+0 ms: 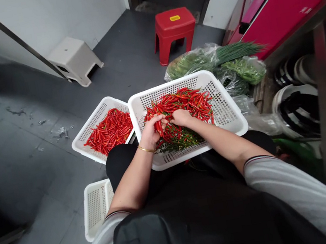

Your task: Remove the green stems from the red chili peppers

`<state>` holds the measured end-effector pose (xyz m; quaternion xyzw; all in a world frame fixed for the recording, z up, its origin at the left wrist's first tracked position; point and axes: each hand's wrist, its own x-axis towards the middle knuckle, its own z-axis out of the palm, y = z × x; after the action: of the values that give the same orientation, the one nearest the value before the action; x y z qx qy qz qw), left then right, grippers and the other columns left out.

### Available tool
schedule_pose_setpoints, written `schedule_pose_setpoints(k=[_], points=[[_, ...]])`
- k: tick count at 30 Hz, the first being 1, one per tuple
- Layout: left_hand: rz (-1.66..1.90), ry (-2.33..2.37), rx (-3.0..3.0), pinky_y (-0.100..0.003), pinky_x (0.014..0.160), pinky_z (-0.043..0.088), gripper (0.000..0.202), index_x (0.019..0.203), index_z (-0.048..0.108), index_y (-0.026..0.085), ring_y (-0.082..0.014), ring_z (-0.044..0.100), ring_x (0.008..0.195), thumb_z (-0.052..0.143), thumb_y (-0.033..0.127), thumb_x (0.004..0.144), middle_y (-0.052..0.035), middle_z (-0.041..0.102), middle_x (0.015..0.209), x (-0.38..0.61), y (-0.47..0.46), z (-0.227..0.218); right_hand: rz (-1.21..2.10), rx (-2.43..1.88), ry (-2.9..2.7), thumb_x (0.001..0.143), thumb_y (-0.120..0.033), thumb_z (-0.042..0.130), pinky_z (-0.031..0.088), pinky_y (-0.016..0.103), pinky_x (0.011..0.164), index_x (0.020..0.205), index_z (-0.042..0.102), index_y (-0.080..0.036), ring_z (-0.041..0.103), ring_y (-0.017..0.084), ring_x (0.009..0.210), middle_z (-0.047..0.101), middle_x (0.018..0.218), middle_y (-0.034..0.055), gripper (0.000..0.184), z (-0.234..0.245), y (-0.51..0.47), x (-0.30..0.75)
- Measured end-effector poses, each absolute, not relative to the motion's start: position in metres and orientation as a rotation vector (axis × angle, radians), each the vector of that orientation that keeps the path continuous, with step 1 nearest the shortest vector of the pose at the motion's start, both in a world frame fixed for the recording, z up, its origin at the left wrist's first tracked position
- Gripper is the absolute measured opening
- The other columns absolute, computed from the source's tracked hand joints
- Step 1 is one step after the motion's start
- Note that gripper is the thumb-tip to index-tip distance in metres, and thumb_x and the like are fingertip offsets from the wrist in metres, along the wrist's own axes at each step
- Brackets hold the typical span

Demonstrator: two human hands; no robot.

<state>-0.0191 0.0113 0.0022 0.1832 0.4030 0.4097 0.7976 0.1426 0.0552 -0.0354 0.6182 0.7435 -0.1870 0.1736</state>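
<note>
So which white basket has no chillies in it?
The small white plastic basket on the floor by the left elbow; the other two baskets hold red chillies.

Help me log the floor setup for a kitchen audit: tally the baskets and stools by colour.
White baskets: 3, the lap basket, the left basket, the lower basket
Red stool: 1
Beige stool: 1
Total: 5
</note>
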Motion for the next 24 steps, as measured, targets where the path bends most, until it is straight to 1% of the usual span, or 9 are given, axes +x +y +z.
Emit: schedule_pose_setpoints(k=[3, 5, 8, 10, 13, 17, 19, 22, 24], points=[[0.906, 0.839, 0.458, -0.018, 0.040, 0.028, 0.031, 0.060, 0.048, 0.015, -0.0043, 0.041, 0.041, 0.078, 0.019, 0.061, 0.0056, 0.045, 0.047, -0.015, 0.010, 0.003, -0.530, 1.734, 2.082, 0.086, -0.035, 0.058, 0.052, 0.033, 0.085, 0.117, 0.068, -0.010, 0.065, 0.029, 0.108, 0.069, 0.115, 0.0208, 0.042, -0.031, 0.059, 0.153], [0.928, 0.846, 0.482, -0.019, 0.042, 0.029, 0.036, 0.059, 0.045, 0.015, -0.0036, 0.040, 0.042, 0.081, 0.017, 0.060, 0.0066, 0.043, 0.047, -0.011, 0.009, 0.002, -0.493, 1.706, 2.067, 0.086, -0.033, 0.058, 0.052, 0.035, 0.086, 0.116, 0.070, -0.011, 0.066, 0.029, 0.108, 0.069, 0.115, 0.0205, 0.039, -0.023, 0.057, 0.167], [0.972, 0.840, 0.432, -0.019, 0.044, 0.032, 0.034, 0.061, 0.046, 0.015, -0.0033, 0.041, 0.043, 0.080, 0.017, 0.063, 0.0065, 0.044, 0.050, -0.009, 0.012, 0.002, -0.427, 1.728, 2.117, 0.090, -0.035, 0.052, 0.052, 0.036, 0.087, 0.111, 0.072, -0.013, 0.066, 0.029, 0.108, 0.070, 0.115, 0.0195, 0.036, -0.014, 0.052, 0.175], [0.998, 0.821, 0.384, -0.018, 0.046, 0.034, 0.031, 0.063, 0.047, 0.015, -0.0033, 0.041, 0.044, 0.078, 0.017, 0.065, 0.0070, 0.043, 0.050, -0.010, 0.014, 0.001, -0.422, 1.771, 2.181, 0.093, -0.041, 0.047, 0.052, 0.037, 0.088, 0.110, 0.071, -0.012, 0.065, 0.029, 0.109, 0.070, 0.115, 0.0198, 0.041, -0.016, 0.048, 0.165], [0.999, 0.821, 0.376, -0.019, 0.049, 0.039, 0.027, 0.065, 0.050, 0.016, -0.0056, 0.048, 0.046, 0.077, 0.019, 0.065, 0.0055, 0.047, 0.050, -0.014, 0.014, -0.003, -0.515, 1.775, 2.154, 0.091, -0.044, 0.052, 0.051, 0.035, 0.089, 0.113, 0.070, -0.011, 0.065, 0.029, 0.110, 0.069, 0.115, 0.0205, 0.043, -0.025, 0.049, 0.137], [0.966, 0.903, 0.507, -0.021, 0.049, 0.041, 0.025, 0.066, 0.056, 0.014, -0.0089, 0.054, 0.050, 0.079, 0.023, 0.060, 0.0013, 0.058, 0.055, -0.019, 0.010, -0.013, -0.621, 1.792, 2.073, 0.083, -0.034, 0.066, 0.052, 0.030, 0.084, 0.105, 0.072, -0.011, 0.067, 0.027, 0.104, 0.072, 0.109, 0.0189, 0.032, -0.029, 0.058, 0.130], [0.952, 0.991, 0.613, -0.021, 0.049, 0.039, 0.026, 0.065, 0.057, 0.014, -0.0082, 0.053, 0.049, 0.081, 0.024, 0.059, 0.0008, 0.059, 0.056, -0.018, 0.010, -0.018, -0.827, 1.856, 2.094, 0.082, -0.034, 0.067, 0.054, 0.028, 0.075, 0.092, 0.072, -0.011, 0.071, 0.024, 0.089, 0.075, 0.093, 0.0151, 0.025, -0.023, 0.060, 0.147], [0.949, 1.089, 0.782, -0.022, 0.054, 0.041, 0.029, 0.066, 0.058, 0.014, -0.0081, 0.053, 0.053, 0.084, 0.023, 0.054, 0.0010, 0.062, 0.061, -0.010, 0.010, -0.021, -1.536, 1.893, 2.057, 0.084, -0.035, 0.066, 0.053, 0.024, 0.056, 0.079, 0.066, -0.014, 0.066, 0.015, 0.058, 0.070, 0.067, 0.0053, 0.022, -0.009, 0.054, 0.174], [0.917, 1.082, 0.865, -0.023, 0.058, 0.042, 0.033, 0.068, 0.059, 0.014, -0.0084, 0.053, 0.056, 0.086, 0.020, 0.050, 0.0021, 0.062, 0.063, -0.003, 0.010, -0.020, -1.949, 1.877, 1.986, 0.085, -0.038, 0.066, 0.051, 0.023, 0.050, 0.075, 0.063, -0.014, 0.061, 0.011, 0.049, 0.067, 0.062, 0.0023, 0.025, -0.002, 0.045, 0.182]])
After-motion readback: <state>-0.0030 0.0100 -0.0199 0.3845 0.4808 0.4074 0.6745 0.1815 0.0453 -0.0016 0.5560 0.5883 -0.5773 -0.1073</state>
